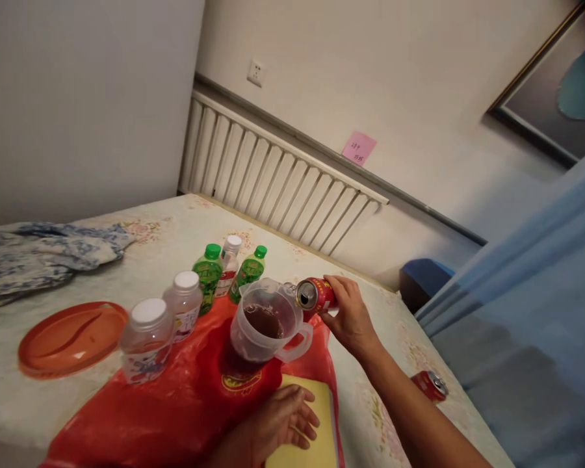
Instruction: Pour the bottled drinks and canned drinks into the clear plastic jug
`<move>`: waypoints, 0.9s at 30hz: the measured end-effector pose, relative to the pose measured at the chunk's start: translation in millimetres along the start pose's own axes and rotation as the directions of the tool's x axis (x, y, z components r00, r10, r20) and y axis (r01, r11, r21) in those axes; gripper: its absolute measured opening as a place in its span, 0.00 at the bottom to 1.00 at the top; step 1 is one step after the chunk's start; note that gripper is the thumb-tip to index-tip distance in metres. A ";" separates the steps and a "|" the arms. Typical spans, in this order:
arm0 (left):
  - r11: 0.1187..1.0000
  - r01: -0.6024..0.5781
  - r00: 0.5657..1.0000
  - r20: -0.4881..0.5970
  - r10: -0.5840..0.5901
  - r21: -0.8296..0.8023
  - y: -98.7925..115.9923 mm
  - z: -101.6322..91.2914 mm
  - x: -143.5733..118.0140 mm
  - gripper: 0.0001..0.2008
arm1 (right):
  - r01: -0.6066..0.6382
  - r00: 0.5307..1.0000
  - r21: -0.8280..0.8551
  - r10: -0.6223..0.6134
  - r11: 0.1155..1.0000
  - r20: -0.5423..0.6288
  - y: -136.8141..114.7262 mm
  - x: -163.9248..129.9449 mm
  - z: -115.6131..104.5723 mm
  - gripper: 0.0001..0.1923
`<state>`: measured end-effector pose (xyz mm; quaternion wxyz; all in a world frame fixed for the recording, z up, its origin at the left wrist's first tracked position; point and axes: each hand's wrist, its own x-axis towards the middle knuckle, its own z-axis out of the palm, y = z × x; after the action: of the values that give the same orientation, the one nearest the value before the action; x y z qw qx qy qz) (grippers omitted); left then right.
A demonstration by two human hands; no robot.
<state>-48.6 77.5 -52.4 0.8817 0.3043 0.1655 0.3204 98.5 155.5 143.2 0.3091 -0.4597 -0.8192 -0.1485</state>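
My right hand (350,318) grips a red drink can (314,294), tipped on its side with its open top at the rim of a clear plastic jug (266,323). Dark liquid lies in the bottom of the jug, which stands on a red plastic bag (175,406). My left hand (279,420) rests flat, fingers spread, on the bag and the edge of a yellow board (316,435), holding nothing.
Two green-capped bottles (208,275) and a white-capped bottle (229,262) stand behind the jug. Two clear white-lidded jars (147,339) stand at left, by an orange plate (71,337). A second red can (431,384) lies at right. Blue patterned cloth (39,253) is far left.
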 end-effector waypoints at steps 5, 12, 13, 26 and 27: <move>0.999 -0.028 1.000 0.000 0.028 0.023 0.9 0.3 -1.1 0.24 | 0.166 0.985 -0.159 -0.157 0.973 0.065 -17.3 18.5 -9.8 0.31; 1.000 -0.015 1.000 -0.002 0.015 0.024 1.4 0.3 -0.4 0.29 | 0.295 0.956 -0.301 -0.279 0.907 0.093 -22.6 28.6 -15.5 0.23; 0.999 -0.015 1.000 -0.007 0.015 0.032 2.2 1.1 -0.8 0.29 | 0.306 0.952 -0.313 -0.290 0.899 0.097 -22.7 29.3 -15.9 0.23; 0.999 -0.030 0.999 -0.020 0.030 0.038 5.8 4.0 -4.1 0.31 | 0.393 0.919 -0.371 -0.368 0.842 0.139 -27.3 37.6 -18.3 0.20; 0.999 -0.031 0.999 -0.021 0.032 0.036 5.4 3.7 -4.1 0.31 | 0.399 0.917 -0.372 -0.374 0.838 0.141 -27.7 38.1 -18.3 0.20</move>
<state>-52.3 76.5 -45.6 0.8690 0.3191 0.1759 0.3347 67.2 156.2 182.8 0.1484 -0.3417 -0.8575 -0.3548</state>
